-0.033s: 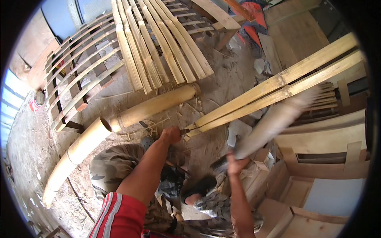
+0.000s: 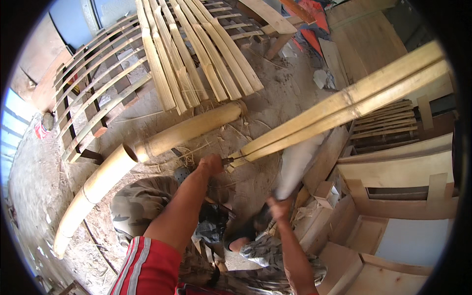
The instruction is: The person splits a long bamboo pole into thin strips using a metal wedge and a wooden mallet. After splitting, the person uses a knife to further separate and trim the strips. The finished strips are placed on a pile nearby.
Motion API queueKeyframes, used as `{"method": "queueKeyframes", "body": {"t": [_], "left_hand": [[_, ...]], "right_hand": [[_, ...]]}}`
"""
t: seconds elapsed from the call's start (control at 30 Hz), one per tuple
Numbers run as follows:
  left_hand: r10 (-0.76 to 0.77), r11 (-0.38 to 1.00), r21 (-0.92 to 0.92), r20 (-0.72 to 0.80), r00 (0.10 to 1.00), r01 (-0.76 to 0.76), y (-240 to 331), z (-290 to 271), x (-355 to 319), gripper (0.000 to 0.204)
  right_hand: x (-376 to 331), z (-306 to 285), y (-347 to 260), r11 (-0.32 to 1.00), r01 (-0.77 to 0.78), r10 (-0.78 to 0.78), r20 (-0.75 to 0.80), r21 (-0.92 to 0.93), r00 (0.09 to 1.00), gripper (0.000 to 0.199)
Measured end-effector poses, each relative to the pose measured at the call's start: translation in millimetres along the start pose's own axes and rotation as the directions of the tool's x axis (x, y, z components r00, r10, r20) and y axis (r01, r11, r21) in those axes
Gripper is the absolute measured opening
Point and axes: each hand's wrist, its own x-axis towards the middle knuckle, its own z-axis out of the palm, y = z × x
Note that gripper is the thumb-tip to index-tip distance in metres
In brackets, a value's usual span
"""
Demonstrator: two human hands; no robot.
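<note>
Beside left hand (image 2: 212,164) gripping handle (image 2: 227,161) slants split bamboo (image 2: 319,110); right hand (image 2: 280,208) grips blurred tool (image 2: 295,166)

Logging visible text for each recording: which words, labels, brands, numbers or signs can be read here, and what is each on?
None that I can read.
Red-and-white item at far left: too small to tell if it bears print.
Long pale tool in the right hand: blurred, no marking readable.
Split bamboo and white panel: no writing seen.
</note>
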Motion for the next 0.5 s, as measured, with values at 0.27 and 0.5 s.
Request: {"method": "queueKeyframes", "body": {"t": [0.27, 0.5], "left_hand": [[0.027, 0.999, -0.015, -0.070, 0.997, -0.028, -19, 4, -3, 0.023], [0.017, 0.997, -0.071, -0.097, 0.995, -0.024, -17, -3, -7, 0.025]], "right_hand": [[33, -50, -23, 0.908, 0.000, 0.028, -0.060, 0.419, 0.998, 0.039], [47, -28, -19, 0.780, 0.355, -0.221, -0.304, 0.516, 0.927, 0.045]]}}
